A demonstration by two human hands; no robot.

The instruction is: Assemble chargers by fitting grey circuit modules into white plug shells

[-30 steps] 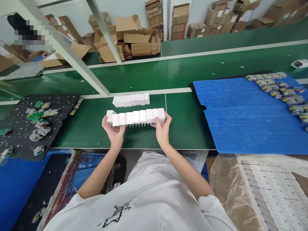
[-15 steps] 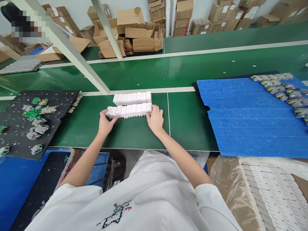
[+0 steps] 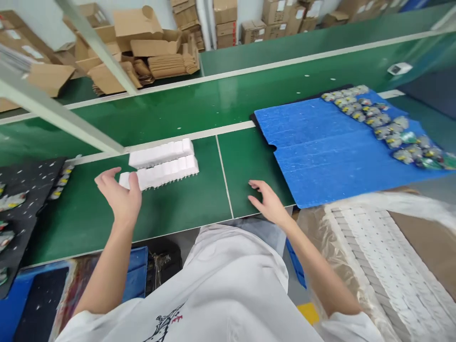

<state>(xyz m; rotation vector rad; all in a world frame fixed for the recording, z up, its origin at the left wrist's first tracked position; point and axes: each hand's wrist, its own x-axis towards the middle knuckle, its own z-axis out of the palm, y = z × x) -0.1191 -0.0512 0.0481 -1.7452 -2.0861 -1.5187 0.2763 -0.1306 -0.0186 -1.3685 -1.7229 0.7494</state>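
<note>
1. Far left: black speckled board (image 3: 37, 175) bearing small parts.
2. Next: left hand (image 3: 123, 199), thumb and fingers spread wide about the near end of the front row of white blocks (image 3: 167, 174); cannot tell whether touching.
3. On the green bench (image 3: 192, 204): front row lying just before the rear row of white blocks (image 3: 162, 153); seemingly at the placing-and-aligning step.
4. Further right: right hand (image 3: 269, 204), fingers loosely parted, nothing held, near the blue board (image 3: 313, 142).
5. Probably called for next: clearing the left hand without skewing the row.
</note>
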